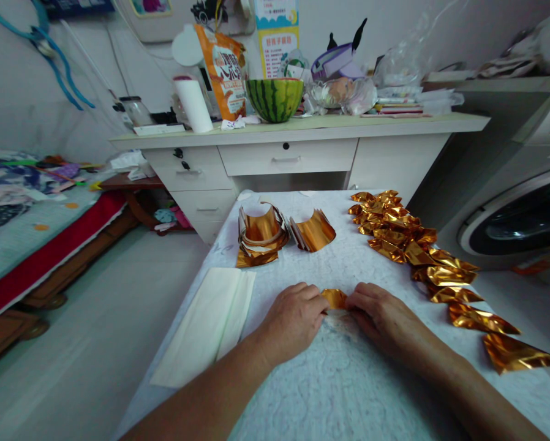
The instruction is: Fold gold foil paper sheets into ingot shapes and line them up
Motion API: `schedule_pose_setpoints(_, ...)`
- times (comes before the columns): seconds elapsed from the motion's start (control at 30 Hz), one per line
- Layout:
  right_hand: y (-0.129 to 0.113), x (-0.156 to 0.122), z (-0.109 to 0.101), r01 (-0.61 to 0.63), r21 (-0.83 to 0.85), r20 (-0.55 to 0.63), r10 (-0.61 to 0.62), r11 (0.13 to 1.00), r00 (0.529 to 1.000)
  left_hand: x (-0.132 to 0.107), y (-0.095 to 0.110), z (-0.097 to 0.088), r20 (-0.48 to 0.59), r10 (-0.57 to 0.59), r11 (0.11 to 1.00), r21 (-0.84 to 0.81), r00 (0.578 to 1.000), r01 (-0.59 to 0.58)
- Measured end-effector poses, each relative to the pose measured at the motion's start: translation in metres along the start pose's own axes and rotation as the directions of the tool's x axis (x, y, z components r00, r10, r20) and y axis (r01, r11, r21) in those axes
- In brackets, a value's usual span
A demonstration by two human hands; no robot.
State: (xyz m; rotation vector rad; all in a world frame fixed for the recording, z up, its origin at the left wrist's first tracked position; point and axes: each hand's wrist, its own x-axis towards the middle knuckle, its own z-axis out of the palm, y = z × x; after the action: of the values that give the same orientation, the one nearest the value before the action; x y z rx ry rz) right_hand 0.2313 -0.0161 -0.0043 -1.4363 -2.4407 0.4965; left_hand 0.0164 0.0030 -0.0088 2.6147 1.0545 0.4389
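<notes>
Between my two hands is a small piece of gold foil paper (334, 298), low over the cloth-covered table. My left hand (297, 315) pinches its left end, and my right hand (378, 312) pinches the right end. Fingers hide both ends of the piece. Beyond my hands stand two curled stacks of gold foil sheets, a larger stack (261, 229) and a smaller stack (315, 231). Many folded gold foil pieces (389, 229) lie in a long row down the table's right side. Left of my left hand rests a pale folded paper (206, 321).
A white desk (288, 156) with drawers stands behind the table, holding a watermelon half (275, 98), an orange snack pouch (224, 73) and a white paper roll (195, 105). To the right is a washing machine (509, 184); a bed (49, 245) is at the left.
</notes>
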Motion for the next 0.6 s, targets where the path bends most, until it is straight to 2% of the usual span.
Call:
schedule_pose_setpoints(0.17,-0.0015,0.0004,-0.0017,0.0,0.039,0.006,0.0,0.999,1.0,0.0011,-0.0006,0.0028,0.028,-0.02,0.999,0.03,0.999,0.019)
schedule_pose_setpoints(0.33,0.0001,-0.0001,-0.002,0.011,0.088,-0.003,-0.011,0.996,1.0,0.0009,0.0,0.0036,0.048,0.034,0.995,0.093,0.998,-0.039)
schedule_pose_setpoints(0.6,0.0018,-0.0011,0.0017,0.02,0.109,-0.008,-0.019,0.994,1.0,0.0001,-0.0003,0.0015,0.067,0.044,0.998,0.044,0.997,-0.047)
